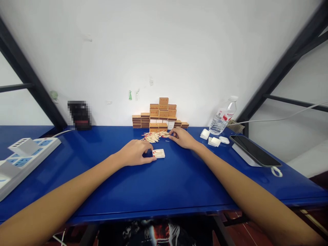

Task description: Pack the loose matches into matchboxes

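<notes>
My left hand rests on the blue table with its fingers curled, touching the left end of a small white matchbox tray that has a few red-tipped matches in it. My right hand reaches to the right edge of a loose pile of matches, fingers pinched at the matches. Behind the pile stands a stack of brown matchboxes against the white wall.
Several empty white trays lie to the right, beside a water bottle. A phone on a white block sits at the far right. A white power strip lies on the left. Black metal braces rise at both sides.
</notes>
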Demonstrator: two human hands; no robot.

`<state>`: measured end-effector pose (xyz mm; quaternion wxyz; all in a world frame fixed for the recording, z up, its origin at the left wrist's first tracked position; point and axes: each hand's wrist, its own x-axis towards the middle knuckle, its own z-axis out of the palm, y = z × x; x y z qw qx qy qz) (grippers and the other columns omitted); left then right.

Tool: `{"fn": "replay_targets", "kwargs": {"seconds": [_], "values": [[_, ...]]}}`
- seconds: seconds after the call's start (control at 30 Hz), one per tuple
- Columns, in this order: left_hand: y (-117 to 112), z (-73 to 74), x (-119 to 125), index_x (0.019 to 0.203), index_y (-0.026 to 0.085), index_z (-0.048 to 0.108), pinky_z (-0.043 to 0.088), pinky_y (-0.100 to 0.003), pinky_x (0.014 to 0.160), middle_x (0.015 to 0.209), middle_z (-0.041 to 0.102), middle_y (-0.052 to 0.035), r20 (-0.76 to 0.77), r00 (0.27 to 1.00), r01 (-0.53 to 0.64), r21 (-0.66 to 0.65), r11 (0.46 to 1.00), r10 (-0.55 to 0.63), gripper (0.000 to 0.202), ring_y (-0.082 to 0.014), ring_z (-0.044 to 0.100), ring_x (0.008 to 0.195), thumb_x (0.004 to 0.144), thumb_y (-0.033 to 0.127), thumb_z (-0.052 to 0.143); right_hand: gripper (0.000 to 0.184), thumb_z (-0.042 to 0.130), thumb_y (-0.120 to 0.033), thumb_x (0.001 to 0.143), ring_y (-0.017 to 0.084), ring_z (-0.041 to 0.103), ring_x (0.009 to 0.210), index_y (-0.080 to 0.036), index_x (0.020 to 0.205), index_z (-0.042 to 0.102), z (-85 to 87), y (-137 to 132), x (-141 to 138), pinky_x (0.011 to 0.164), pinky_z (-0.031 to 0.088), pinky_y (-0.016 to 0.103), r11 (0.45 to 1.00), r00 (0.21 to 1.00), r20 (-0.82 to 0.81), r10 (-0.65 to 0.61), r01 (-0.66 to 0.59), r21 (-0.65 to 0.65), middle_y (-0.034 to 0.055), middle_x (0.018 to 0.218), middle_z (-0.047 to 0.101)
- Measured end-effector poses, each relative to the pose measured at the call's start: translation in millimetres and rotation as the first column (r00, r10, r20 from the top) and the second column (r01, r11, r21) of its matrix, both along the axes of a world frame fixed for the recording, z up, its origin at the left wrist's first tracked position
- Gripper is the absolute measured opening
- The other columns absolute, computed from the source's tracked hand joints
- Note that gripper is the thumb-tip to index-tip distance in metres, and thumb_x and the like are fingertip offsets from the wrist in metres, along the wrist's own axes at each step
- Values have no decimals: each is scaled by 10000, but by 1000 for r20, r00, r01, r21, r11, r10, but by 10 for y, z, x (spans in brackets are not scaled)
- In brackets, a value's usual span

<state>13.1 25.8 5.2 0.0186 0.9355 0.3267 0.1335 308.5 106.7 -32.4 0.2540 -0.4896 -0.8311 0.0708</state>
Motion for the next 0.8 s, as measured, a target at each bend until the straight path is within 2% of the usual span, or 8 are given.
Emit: {"fn": "replay_targets", "kwargs": {"seconds": [0.13, 0.33, 0.43, 0.57, 0.67, 0.8], "values": [[11, -22, -17, 964, 191, 728, 369, -286, 601, 811, 700, -8, 10, 1000, 0, 1, 1000, 0, 346, -158, 614, 672, 933, 527, 650, 132, 623, -277, 964, 179, 578, 813, -158, 972, 680, 25, 5, -36, 741, 414, 280, 998, 999, 51, -19, 22, -53, 79, 953, 643], [12, -16, -19, 977, 192, 732, 375, -289, 609, 816, 702, -7, 4, 1000, -1, -12, 1000, 1, 343, -162, 622, 686, 929, 523, 657, 168, 626, -303, 971, 166, 579, 711, -167, 875, 649, 171, -129, 30, 648, 388, 267, 985, 993, 110, 29, -9, -173, 54, 839, 679], [8, -5, -14, 978, 192, 731, 371, -290, 608, 819, 705, -7, -5, 1000, -3, -10, 1000, 3, 340, -164, 624, 689, 930, 521, 658, 159, 631, -306, 966, 172, 587, 729, -168, 889, 642, 235, -200, 59, 648, 388, 266, 975, 989, 138, 60, -29, -221, 61, 866, 690], [10, -10, -17, 972, 195, 728, 365, -287, 606, 828, 709, -8, -5, 1000, -1, -9, 1000, 1, 336, -162, 619, 682, 931, 521, 660, 232, 680, -388, 934, 180, 571, 747, -163, 985, 661, 234, -237, 14, 656, 384, 273, 989, 991, 126, 36, -17, -144, 70, 908, 681], [16, -19, -16, 970, 196, 726, 363, -288, 606, 826, 709, -9, -1, 1000, 2, 1, 1000, -2, 335, -163, 617, 680, 932, 522, 658, 209, 667, -373, 938, 179, 562, 761, -166, 957, 671, 196, -237, -56, 669, 379, 274, 995, 993, 111, 47, -36, -96, 67, 902, 668], [19, -17, -5, 967, 197, 726, 366, -291, 603, 812, 702, -7, -4, 1000, 1, 3, 1000, -1, 334, -163, 617, 680, 934, 522, 652, 209, 621, -351, 962, 168, 559, 720, -169, 865, 650, 190, -246, -102, 634, 369, 268, 984, 994, 98, 48, -30, -174, 58, 844, 669]]}}
